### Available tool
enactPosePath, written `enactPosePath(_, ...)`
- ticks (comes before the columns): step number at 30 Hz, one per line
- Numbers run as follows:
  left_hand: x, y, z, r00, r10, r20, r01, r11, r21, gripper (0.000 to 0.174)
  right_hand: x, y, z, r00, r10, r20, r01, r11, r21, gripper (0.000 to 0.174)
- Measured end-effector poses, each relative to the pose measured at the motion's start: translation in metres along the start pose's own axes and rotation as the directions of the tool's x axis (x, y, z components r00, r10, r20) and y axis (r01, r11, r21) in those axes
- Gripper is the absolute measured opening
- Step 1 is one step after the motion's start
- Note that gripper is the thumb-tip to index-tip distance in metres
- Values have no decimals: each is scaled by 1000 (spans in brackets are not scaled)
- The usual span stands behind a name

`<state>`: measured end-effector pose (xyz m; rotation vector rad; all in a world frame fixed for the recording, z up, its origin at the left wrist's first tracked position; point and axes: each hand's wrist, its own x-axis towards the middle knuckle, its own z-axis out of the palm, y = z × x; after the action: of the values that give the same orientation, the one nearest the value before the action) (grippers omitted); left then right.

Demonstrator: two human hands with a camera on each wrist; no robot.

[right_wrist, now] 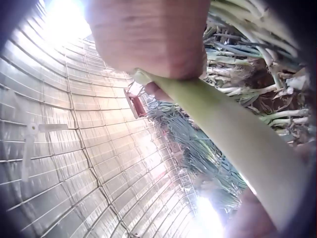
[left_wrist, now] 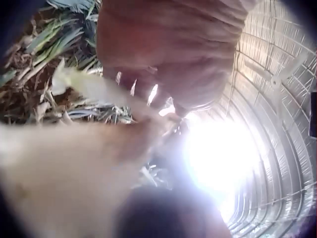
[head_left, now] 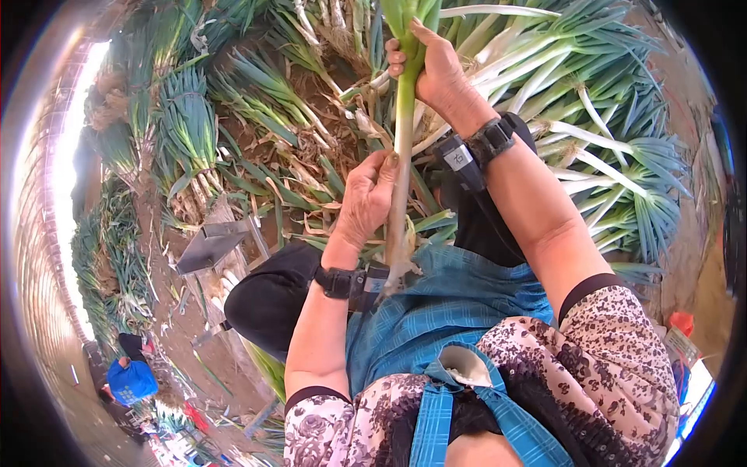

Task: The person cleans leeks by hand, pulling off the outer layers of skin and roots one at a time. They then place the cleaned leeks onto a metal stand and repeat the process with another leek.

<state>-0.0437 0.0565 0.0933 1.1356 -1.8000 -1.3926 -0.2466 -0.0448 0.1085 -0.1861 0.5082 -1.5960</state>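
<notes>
A long green onion (head_left: 404, 117) stands upright in front of my body, leaves at the top and root end over my lap. My right hand (head_left: 442, 71) grips it high up, fingers wrapped round where the leaves begin. In the right wrist view the white stalk (right_wrist: 247, 144) runs down to the right from that hand. Lower down, my left hand (head_left: 366, 198) holds the pale shaft, thumb tip against its side. The left wrist view shows the left hand (left_wrist: 168, 49) above a blurred pale stalk (left_wrist: 69, 173), its fingertips partly hidden. A pale strip (left_wrist: 89, 87) shows beside the fingers.
White-shafted green onions (head_left: 537, 78) lie heaped on the right. Leafy bundles (head_left: 187, 117) with dry roots fill the left, and loose trimmings litter the ground. A metal stand (head_left: 212, 245) is by my left knee. A person in blue (head_left: 131, 380) is farther off at lower left.
</notes>
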Motion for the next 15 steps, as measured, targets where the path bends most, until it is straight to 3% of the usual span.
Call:
enactPosePath(1,-3,-2,5,986,-143,82,148,986,-70,32,0,-1,-2,1000,6,8,-5,1000,-30,21)
enactPosePath(4,-27,-8,7,969,-240,60,242,970,-26,34,-6,-7,-2,1000,18,-11,-20,994,-111,21)
enactPosePath(6,-49,-11,6,971,-233,46,236,969,-70,33,-9,-18,6,983,34,-182,-64,984,-167,24)
enactPosePath(8,-77,-26,-3,888,-450,94,454,890,-36,33,7,-22,-3,973,-39,-226,0,986,-168,25)
enactPosePath(10,-107,-42,-10,871,-480,100,479,877,39,30,10,-30,-6,978,-110,-176,79,982,-172,25)
enactPosePath(12,-130,-61,-18,853,-511,104,501,859,109,28,12,-35,-5,962,-133,-240,87,977,-195,23)
enactPosePath(14,-144,-78,-28,933,-357,49,291,828,479,24,12,-37,-3,898,-238,-370,126,945,-302,21)
enactPosePath(15,-143,-82,-33,934,-354,33,280,790,545,19,12,-36,-4,898,-249,-364,144,946,-292,22)
